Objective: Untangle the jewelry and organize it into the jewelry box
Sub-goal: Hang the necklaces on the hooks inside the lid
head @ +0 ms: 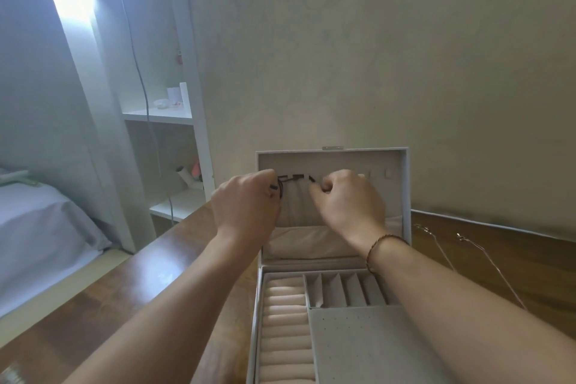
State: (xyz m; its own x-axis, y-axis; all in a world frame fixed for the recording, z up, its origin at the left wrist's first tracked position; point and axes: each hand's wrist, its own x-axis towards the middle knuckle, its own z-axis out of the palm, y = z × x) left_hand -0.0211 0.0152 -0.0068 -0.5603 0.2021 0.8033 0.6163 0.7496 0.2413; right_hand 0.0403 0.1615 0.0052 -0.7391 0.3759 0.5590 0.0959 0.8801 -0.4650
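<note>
Closest in is the white jewelry box [405, 184] on the wooden table [131, 284], its base packed with soft cream ring rolls [285, 321], slim divider slots and a flat perforated panel. Both forearms reach over it to the upright padded lid, where the left hand [246, 206] and right hand [346, 199], each curled into a loose fist, pinch a dark cord necklace [291, 179] stretched between them along the lid's hook row. Two thin silver chains [477, 259] lie on the table just right of the box.

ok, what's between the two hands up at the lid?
Head view: a dark cord necklace spans from the left hand to the right hand, across the hook tabs of the white jewelry box's open lid.
</note>
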